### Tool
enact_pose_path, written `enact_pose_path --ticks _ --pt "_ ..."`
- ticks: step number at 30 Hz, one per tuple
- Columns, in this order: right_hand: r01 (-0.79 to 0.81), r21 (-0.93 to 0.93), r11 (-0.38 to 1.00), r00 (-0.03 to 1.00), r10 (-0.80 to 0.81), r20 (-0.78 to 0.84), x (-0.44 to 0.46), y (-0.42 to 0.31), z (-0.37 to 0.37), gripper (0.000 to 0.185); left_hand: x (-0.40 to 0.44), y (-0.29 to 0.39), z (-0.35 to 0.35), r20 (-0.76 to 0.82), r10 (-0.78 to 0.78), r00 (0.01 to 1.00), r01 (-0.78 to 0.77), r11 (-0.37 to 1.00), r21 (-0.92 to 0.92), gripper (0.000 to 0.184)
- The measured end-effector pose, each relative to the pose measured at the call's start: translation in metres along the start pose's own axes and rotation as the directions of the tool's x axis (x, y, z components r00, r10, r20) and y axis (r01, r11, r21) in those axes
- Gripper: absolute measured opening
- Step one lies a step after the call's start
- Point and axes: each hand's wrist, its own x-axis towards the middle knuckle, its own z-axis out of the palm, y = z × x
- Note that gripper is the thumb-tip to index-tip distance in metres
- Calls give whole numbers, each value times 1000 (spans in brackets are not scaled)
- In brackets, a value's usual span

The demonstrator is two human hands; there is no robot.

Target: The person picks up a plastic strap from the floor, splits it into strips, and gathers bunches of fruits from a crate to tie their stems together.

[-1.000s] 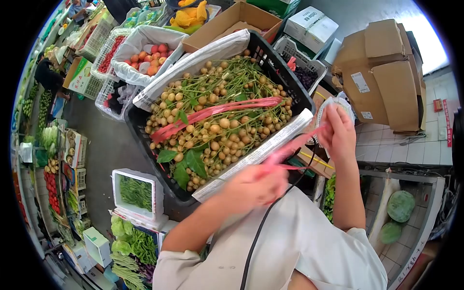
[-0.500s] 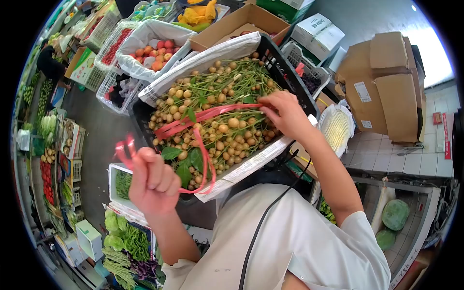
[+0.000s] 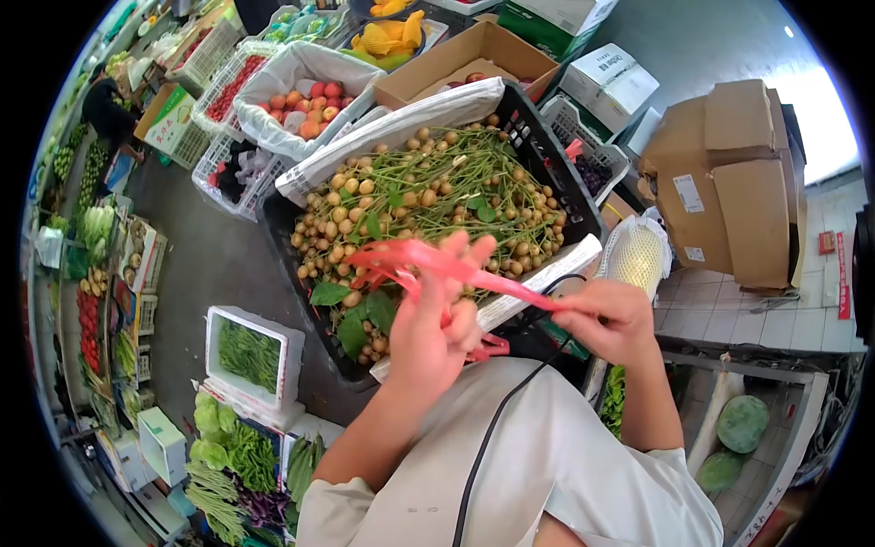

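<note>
A red plastic ribbon (image 3: 512,289) stretches in the air between my two hands, over the near side of a black crate (image 3: 536,137). My right hand (image 3: 612,321) pinches one end at the right. Looped bands of the ribbon pass around my left hand (image 3: 436,333), whose lower fingers are curled on it; its upper fingers are raised and blurred. Below lie many longans (image 3: 342,211) on green stems, with several dark leaves (image 3: 369,314) at the crate's near left corner. White foam strips (image 3: 401,137) line two of its sides.
Behind the crate are peaches in a lined basket (image 3: 351,77) and an open cardboard box (image 3: 492,46). Large cardboard (image 3: 720,182) stands at right, beside a netted yellow melon (image 3: 636,260). A foam box of greens (image 3: 287,342) sits at left. Watermelons (image 3: 743,422) lie lower right.
My right hand has lifted off the longans and come back toward my body, drawing the ribbon up with it. My left hand has moved right, in front of the crate.
</note>
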Motion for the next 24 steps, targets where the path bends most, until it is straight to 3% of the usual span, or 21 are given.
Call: enact_pose_path --ticks 1,2,3,7,9,14,16,18,22,23,24 --pt "8 13 1000 994 -9 107 -7 2 -3 13 8 3 2 7 79 997 -79 996 -38 54" --pt "3 15 1000 996 -4 84 -16 7 -4 13 15 5 4 14 155 988 -154 985 -74 52" --pt "-75 28 997 994 72 80 -26 15 -4 13 22 8 -5 148 183 972 -159 974 -158 49" --pt "-216 -2 976 975 216 46 -55 25 -16 11 24 11 7 154 238 959 -233 971 -50 46" --pt "-252 -43 967 966 254 55 -67 32 -20 12 26 9 17 -5 294 956 -289 944 160 37" --pt "-303 -70 950 953 304 -4 -79 37 -33 14 31 -12 33 11 252 968 -234 881 411 25" --pt "-291 -19 957 955 289 -73 -81 39 -33 14 34 -23 28 86 339 937 -325 752 573 29" --pt "-333 -35 942 942 331 -57 -74 32 -40 19 35 -30 33 67 313 947 -286 737 612 31" --pt "-211 65 975 912 220 -346 -49 18 -30 23 33 -36 39 105 186 977 -212 771 600 28" --pt "-167 64 984 884 178 -432 -42 16 -27 23 30 -37 39 142 42 989 -119 802 586 29" --pt "-102 94 990 900 132 -416 -36 16 -23 19 28 -38 39 181 -103 978 -20 818 575 30"
